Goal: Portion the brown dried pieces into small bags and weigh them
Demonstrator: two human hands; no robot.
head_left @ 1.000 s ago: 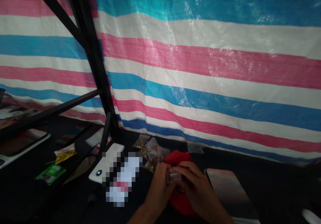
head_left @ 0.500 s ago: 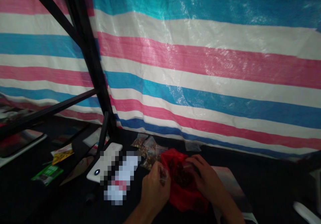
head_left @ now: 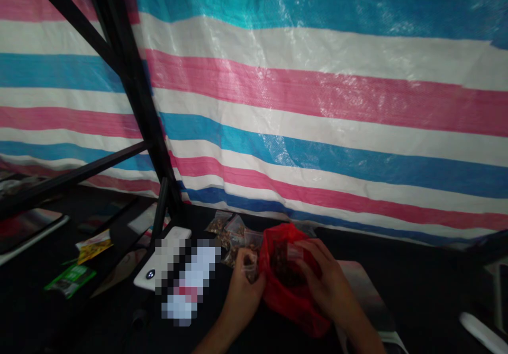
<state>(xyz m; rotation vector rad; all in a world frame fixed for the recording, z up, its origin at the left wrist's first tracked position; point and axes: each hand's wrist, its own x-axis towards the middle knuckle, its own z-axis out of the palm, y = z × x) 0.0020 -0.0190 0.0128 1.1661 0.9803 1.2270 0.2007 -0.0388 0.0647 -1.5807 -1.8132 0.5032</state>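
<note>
A striped tarpaulin (head_left: 317,105) in pink, white and blue hangs across the far side, with a black metal frame (head_left: 135,105) rising in front of it at the left. Below them lies a black tabletop (head_left: 420,301). On its left stand a reflective dark panel (head_left: 27,232), a yellow packet (head_left: 94,248) and a green packet (head_left: 70,280). Nearer the middle, a white device with a dark round button (head_left: 170,253) lies beside a pixelated, unreadable item (head_left: 188,280). A pale, glossy board (head_left: 367,296) sits to the right, partly under the right hand (head_left: 325,282).

A red plastic bag (head_left: 288,285) slumps open on the table between the hands, dark lumpy contents showing at its mouth. The right hand curls over its rim, gripping it so the opening stays wide and facing up. The left hand (head_left: 242,296) is closed in a pinch on a small clear bag (head_left: 250,266), holding it just beside the red plastic. Small bags of brown seed-like bits (head_left: 232,235) lie just beyond, within easy reach.
</note>
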